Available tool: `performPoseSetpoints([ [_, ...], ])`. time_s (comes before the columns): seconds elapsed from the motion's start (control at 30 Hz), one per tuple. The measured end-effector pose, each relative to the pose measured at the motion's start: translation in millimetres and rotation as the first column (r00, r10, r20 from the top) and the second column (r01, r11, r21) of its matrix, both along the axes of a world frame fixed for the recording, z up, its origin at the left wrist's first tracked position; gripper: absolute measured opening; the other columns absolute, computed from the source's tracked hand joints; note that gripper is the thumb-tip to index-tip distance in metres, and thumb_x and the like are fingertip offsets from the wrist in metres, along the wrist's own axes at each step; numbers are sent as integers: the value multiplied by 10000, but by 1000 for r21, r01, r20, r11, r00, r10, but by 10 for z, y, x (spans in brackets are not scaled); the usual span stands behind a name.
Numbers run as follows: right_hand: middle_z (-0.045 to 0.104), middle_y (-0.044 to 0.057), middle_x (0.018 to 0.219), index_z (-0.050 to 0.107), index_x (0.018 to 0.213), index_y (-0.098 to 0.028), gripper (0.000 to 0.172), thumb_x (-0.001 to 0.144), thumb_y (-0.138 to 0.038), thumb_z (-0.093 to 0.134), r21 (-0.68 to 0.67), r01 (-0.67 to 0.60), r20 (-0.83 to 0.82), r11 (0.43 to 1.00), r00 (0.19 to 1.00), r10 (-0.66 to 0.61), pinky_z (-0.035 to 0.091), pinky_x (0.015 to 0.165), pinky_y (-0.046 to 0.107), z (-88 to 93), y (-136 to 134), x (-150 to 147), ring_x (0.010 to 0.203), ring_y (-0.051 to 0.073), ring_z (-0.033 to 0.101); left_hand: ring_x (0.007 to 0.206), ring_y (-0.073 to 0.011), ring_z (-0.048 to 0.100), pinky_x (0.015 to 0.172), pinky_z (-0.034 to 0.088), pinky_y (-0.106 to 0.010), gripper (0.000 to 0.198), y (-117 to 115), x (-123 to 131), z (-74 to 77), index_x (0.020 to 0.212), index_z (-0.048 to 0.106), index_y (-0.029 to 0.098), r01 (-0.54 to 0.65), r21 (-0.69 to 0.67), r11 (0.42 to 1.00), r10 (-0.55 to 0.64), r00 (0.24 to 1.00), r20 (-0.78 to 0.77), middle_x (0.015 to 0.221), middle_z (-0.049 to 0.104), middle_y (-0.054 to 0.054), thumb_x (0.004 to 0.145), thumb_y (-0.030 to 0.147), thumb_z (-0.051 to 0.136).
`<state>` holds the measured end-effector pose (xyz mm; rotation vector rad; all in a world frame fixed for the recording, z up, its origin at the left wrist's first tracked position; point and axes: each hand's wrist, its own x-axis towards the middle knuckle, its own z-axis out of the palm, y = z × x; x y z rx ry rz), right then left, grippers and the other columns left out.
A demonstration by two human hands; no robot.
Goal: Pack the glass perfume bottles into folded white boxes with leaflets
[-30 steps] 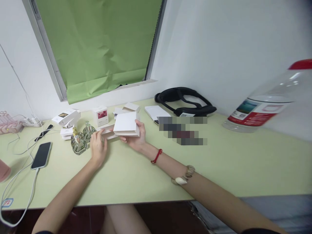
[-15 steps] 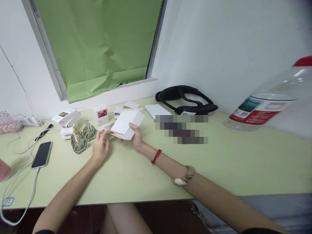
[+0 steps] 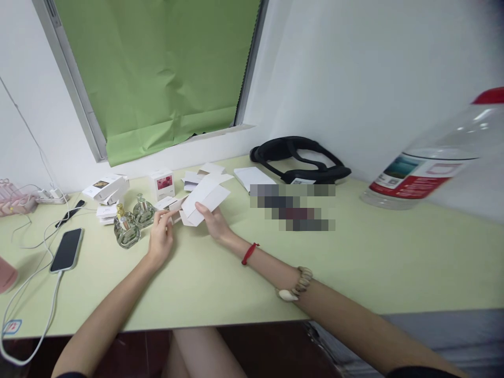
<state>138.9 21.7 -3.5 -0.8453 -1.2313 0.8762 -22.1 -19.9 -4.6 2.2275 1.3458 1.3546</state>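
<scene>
Over the desk my right hand [image 3: 214, 223] pinches an unfolded white cardboard box [image 3: 205, 199], thumb on top and its flaps sticking out. My left hand [image 3: 160, 233], fingers bent and closed, grips the left end of the same cardboard, where a small flap shows. Just left of that hand stand two clear glass perfume bottles: one with a gold top [image 3: 126, 231] and one with a pale green top [image 3: 144, 210]. Behind them is an upright white box with a pink flower picture [image 3: 162, 185]. More opened white cardboard [image 3: 212, 169] lies beyond my hands.
White boxes [image 3: 105, 188] are stacked at the back left. A phone [image 3: 67, 250] on a white cable, a power strip [image 3: 51, 196] and a pink cup [image 3: 7, 275] are at left. Right are a black headset strap [image 3: 303, 157], a white pad [image 3: 252, 178], a blurred-out patch and a large bottle [image 3: 417, 168].
My right hand has shifted slightly left and the white cardboard has turned in it, its flaps now spread differently. My left hand has barely moved.
</scene>
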Motion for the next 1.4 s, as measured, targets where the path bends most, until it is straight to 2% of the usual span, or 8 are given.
performPoseSetpoints([
  [0.2, 671, 82, 864, 548, 901, -207, 620, 631, -761, 613, -19, 65, 9, 998, 998, -65, 509, 789, 443, 7, -3, -3, 840, 279, 624, 776, -133, 643, 666, 569, -281, 224, 35, -15, -26, 1107, 584, 177, -14, -70, 997, 31, 970, 242, 1250, 551, -130, 917, 220, 473],
  [0.3, 683, 82, 897, 547, 928, -208, 610, 624, -728, 646, -31, 74, 37, 997, 997, -73, 502, 806, 451, -3, 8, 10, 864, 284, 632, 732, -138, 648, 662, 563, -290, 171, 54, -24, -39, 1007, 621, 166, -2, -121, 993, 41, 947, 320, 1239, 602, -131, 884, 221, 515],
  [0.47, 695, 73, 949, 522, 1031, -223, 626, 598, -620, 737, -52, 92, 88, 994, 992, -88, 512, 802, 439, 20, 2, 32, 900, 284, 648, 808, -173, 650, 706, 544, -283, 125, 67, -30, -56, 874, 645, 166, 1, -111, 994, 41, 927, 374, 961, 675, -88, 853, 263, 569],
  [0.57, 696, 70, 939, 525, 1025, -224, 626, 577, -587, 769, -59, 95, 80, 994, 993, -90, 528, 779, 425, 43, -11, 29, 890, 279, 655, 740, -150, 626, 690, 523, -263, 111, 68, -31, -56, 848, 636, 166, -6, -100, 995, 42, 935, 353, 809, 643, -47, 849, 250, 564],
  [0.73, 684, 80, 934, 539, 986, -210, 636, 566, -636, 753, -161, 23, 8, 987, 1000, -22, 556, 636, 378, 58, -19, 11, 862, 277, 655, 723, -124, 582, 575, 457, -195, 102, 68, -22, -25, 828, 612, 171, -48, -34, 998, 56, 959, 279, 817, 590, -34, 834, 179, 510],
  [1.07, 686, 88, 913, 552, 965, -203, 610, 598, -651, 743, -146, -16, -33, 989, 999, 11, 553, 529, 340, 54, -28, 5, 769, 257, 663, 648, -112, 496, 599, 393, -217, 71, 44, 19, -1, 849, 455, 194, -61, -77, 995, 77, 974, 214, 770, 530, 4, 894, 170, 405],
  [1.2, 673, 77, 912, 535, 994, -207, 608, 612, -631, 746, -109, 34, -20, 994, 999, -36, 561, 585, 358, 55, -17, 6, 800, 253, 655, 657, -120, 494, 608, 384, -225, 83, 24, 26, 12, 861, 443, 200, -30, -63, 998, 39, 989, 142, 763, 528, 3, 918, 190, 384],
  [1.4, 634, 76, 1024, 500, 1035, -224, 608, 610, -566, 769, 23, 134, 2, 991, 991, -134, 529, 848, 441, 61, 0, 20, 968, 258, 612, 707, -132, 519, 619, 403, -228, 89, 1, 27, 28, 867, 440, 211, 32, 32, 999, -32, 999, 17, 800, 542, -13, 909, 173, 371],
])
